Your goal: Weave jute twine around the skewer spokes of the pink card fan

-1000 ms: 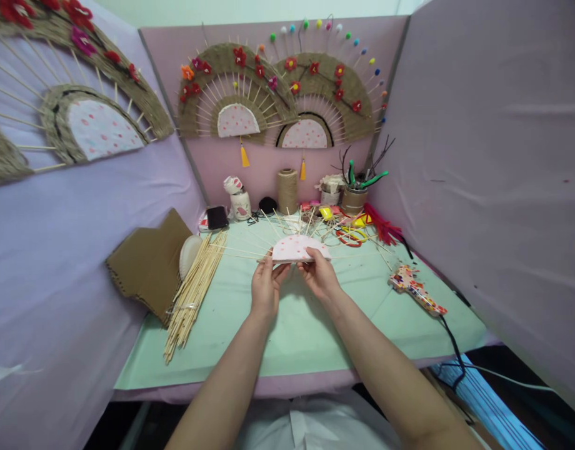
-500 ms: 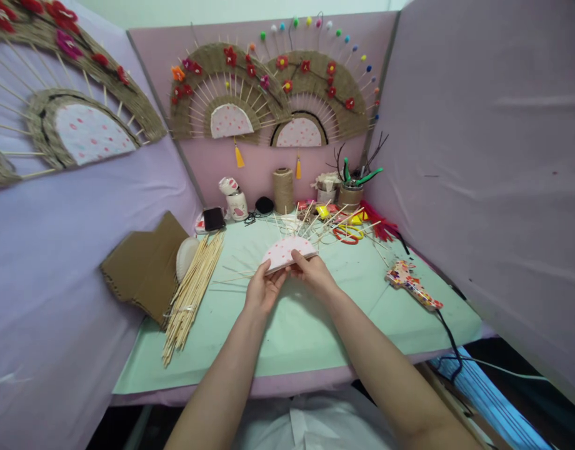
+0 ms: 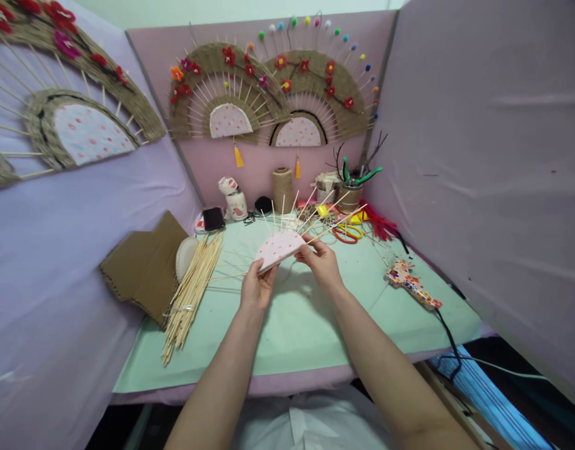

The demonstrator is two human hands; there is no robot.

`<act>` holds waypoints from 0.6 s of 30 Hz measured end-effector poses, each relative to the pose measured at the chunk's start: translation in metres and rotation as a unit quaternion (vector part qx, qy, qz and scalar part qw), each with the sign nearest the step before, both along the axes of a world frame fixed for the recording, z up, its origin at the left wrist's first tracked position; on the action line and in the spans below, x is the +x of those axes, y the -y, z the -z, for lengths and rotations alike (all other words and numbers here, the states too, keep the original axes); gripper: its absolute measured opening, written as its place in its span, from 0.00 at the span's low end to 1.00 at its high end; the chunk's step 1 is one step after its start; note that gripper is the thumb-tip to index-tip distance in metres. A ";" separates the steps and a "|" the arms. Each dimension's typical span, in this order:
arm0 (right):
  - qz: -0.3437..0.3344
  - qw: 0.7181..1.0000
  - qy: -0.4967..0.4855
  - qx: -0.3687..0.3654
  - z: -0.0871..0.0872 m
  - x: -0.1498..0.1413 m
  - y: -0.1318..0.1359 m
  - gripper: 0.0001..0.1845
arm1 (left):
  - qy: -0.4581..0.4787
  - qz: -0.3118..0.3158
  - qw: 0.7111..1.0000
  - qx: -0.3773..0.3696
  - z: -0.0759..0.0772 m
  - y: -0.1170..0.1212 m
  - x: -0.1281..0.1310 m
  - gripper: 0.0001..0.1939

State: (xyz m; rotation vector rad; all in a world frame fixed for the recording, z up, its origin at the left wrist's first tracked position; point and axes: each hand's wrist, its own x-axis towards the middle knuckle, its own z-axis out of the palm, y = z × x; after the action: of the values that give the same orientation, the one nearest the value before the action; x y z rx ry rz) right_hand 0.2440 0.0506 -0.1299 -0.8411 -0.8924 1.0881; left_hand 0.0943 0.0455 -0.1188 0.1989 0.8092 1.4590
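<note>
Between my two hands is a fan frame (image 3: 279, 249): a pink-white half-disc with red spots and thin wooden sticks spreading from its curved edge. My left hand (image 3: 257, 284) grips its left corner, thumb on top and fingers beneath. At the right corner, my right hand (image 3: 321, 261) pinches the edge, close to the lowest sticks on that side. The half-disc is tilted, its right end higher, above the green tabletop (image 3: 297, 337). What the fingers underneath touch is hidden.
Left lie a bundle of sticks (image 3: 191, 294) and folded cardboard (image 3: 144, 269). A patterned glue gun (image 3: 412, 284) with a black cord rests at right. Behind are a twine spool (image 3: 282, 190), scissors (image 3: 348, 233), and a jar with green-handled pliers (image 3: 350, 197). Finished fans (image 3: 332, 75) hang on the back panel.
The fan frame has tilted and shifted slightly left, its sticks now pointing more upward. My right hand has moved from the lower edge to the right corner.
</note>
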 end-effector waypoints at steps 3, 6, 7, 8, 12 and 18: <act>0.003 1.000 -0.013 0.000 -0.002 0.000 0.002 0.22 | -0.007 -0.006 1.000 0.010 0.000 0.000 0.000 0.10; 0.006 1.000 -0.024 -0.004 -0.003 -0.001 0.002 0.20 | -0.016 -0.004 1.000 0.013 0.000 0.000 -0.001 0.10; 0.007 1.000 -0.025 -0.007 -0.004 -0.002 0.003 0.19 | -0.017 -0.004 1.000 0.013 0.000 0.000 -0.001 0.10; 0.006 1.000 -0.027 -0.010 -0.005 -0.002 0.003 0.20 | -0.014 -0.007 1.000 0.015 0.000 0.001 -0.001 0.10; -0.016 0.999 -0.017 -0.027 -0.006 -0.004 0.004 0.24 | 0.012 -0.023 0.999 0.033 -0.002 0.002 -0.001 0.08; 0.030 0.958 0.285 -0.022 0.000 -0.004 0.011 0.26 | 0.030 -0.046 0.997 0.058 -0.005 0.004 -0.004 0.08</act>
State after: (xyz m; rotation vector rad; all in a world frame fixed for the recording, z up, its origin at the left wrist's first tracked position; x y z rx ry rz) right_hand 0.2399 0.0396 -0.1299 -1.2420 -1.3127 0.8207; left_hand 0.0907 0.0416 -0.1137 0.2057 0.6935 1.5935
